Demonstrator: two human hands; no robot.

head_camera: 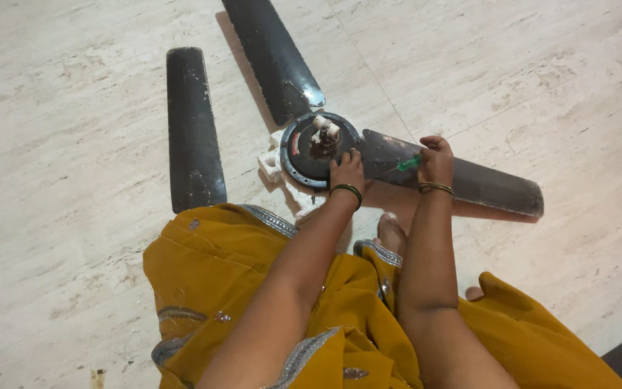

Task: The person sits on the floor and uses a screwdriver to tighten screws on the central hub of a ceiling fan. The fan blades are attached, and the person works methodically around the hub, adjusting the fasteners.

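Garment: your mustard-yellow cloth [210, 277] with grey trim fills the lower frame, closest to you, under both forearms.
Foot: your bare toes [390, 232] show between your two wrists, below both hands.
Left hand: your left hand [347, 169] rests fingers-down on the near rim of the fan motor hub [314, 148]; the fingers are held close together, pressing on the dark housing, and grip nothing separate. A dark bangle sits at its wrist.
Right hand: your right hand [435, 160] is curled into a closed grip around a green-handled screwdriver [409, 163], whose handle pokes out toward your left hand. Bangles circle this wrist too.
Hub: round and dark, with white fittings on top, just ahead of your left fingertips, sitting on a white foam block [275, 167] that shows on the far side from your right hand.
Blade under the right hand: a dark fan blade [484, 184] runs from the hub, beneath your right hand, and outward past it.
Other blades: one blade [271, 54] stretches away beyond the hub; a loose blade [192, 130] lies on the pale stone floor [59, 180], well apart from your left hand.
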